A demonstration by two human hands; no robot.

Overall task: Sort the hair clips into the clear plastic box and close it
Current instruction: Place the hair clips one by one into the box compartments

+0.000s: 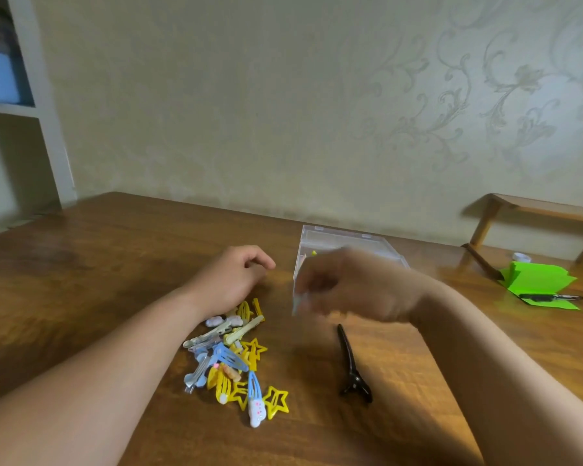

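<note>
Rests left hand (236,280), fingers loosely curled, by clip pile (231,361); holds blurred right hand (350,287), fingers unreadable, before clear box (347,242).

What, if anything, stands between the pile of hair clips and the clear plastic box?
Nothing on the table does. Only the blurred right hand is in front of the clear plastic box; the black clip lies right of the pile.
</note>
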